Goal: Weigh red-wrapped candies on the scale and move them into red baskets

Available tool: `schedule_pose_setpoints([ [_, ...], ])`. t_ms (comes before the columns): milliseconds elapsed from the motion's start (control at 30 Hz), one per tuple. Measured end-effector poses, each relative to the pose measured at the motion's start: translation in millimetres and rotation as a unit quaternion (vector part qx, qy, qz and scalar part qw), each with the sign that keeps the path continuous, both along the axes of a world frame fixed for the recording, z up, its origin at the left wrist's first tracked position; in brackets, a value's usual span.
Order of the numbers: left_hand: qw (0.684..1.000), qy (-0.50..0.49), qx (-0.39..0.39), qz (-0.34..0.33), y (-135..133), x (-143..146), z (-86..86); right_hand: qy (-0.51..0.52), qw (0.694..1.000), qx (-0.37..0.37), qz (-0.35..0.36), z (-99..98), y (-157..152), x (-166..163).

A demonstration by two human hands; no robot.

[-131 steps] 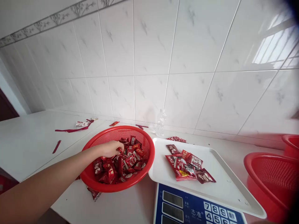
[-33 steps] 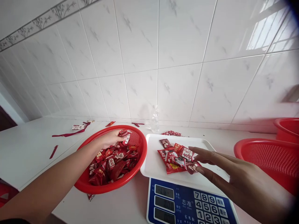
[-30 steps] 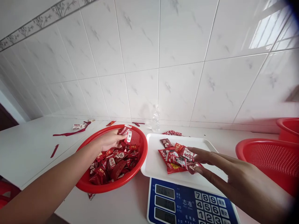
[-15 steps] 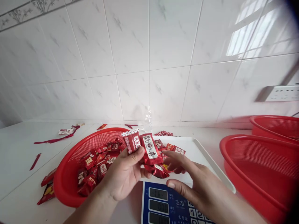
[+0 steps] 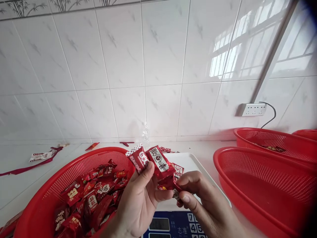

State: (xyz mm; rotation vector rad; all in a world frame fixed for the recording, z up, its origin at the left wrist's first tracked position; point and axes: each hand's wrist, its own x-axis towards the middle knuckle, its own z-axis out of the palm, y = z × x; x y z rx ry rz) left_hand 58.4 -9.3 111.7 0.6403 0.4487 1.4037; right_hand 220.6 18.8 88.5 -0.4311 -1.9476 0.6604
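Several red wrapped sweets (image 5: pixel 160 161) fan out from my left hand (image 5: pixel 140 198), pinned under its thumb and resting on its fingers. One has a dotted white end, another a white label with black characters. My right hand (image 5: pixel 205 198) pinches the edge of a lower red wrapper (image 5: pixel 176 187) between thumb and forefinger, close against the left fingertips. Below both hands is a digital scale (image 5: pixel 170 224) with a blue keypad panel and a white tray (image 5: pixel 193 165). More red packets on the tray are partly hidden behind the held sweets.
A red basket (image 5: pixel 32 201) full of red wrapped sweets stands at left. To the right are a red basket (image 5: pixel 223 158) and another behind it (image 5: pixel 240 134) holding a dark packet. A clear plastic bottle (image 5: pixel 145 135) stands near the tiled wall. Ribbon and wrappers (image 5: pixel 41 156) lie at far left.
My right hand has come in from beside the sweets and closed on one wrapper's edge. My left hand keeps its hold. The view has turned to the right.
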Motion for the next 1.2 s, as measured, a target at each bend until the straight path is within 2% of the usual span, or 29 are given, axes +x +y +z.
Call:
schedule_pose_setpoints([
  [133,0.999,-0.027,-0.003,-0.035,-1,1,-1.6,0.003,0.996,0.053,-0.074,-0.7,0,-4],
  [200,0.999,-0.028,-0.005,-0.027,-3,2,-1.4,-0.008,0.995,0.064,-0.079,0.7,-2,-4],
  [333,0.997,-0.029,-0.002,0.068,-8,0,5.6,-0.056,0.994,0.065,-0.068,6.9,-2,6],
  [467,0.976,-0.038,0.032,0.213,-14,-15,14.4,-0.074,0.982,0.005,-0.173,5.9,18,19],
  [533,0.967,-0.038,0.06,0.244,-15,-25,15.6,-0.131,0.97,-0.033,-0.201,-0.7,32,20],
  [667,0.968,-0.023,0.082,0.235,-14,-36,16.5,-0.313,0.94,-0.041,-0.133,-17.8,49,12],
  [767,0.969,-0.028,0.072,0.235,-14,-32,20.3,-0.387,0.916,-0.03,-0.102,-24.5,49,10],
  [933,0.972,-0.022,0.065,0.224,-14,-26,23.6,-0.392,0.91,-0.016,-0.136,-23.6,49,24],
  [1200,0.979,0.003,0.067,0.194,-14,-25,20.1,-0.346,0.912,-0.128,-0.181,-24.0,51,39],
])
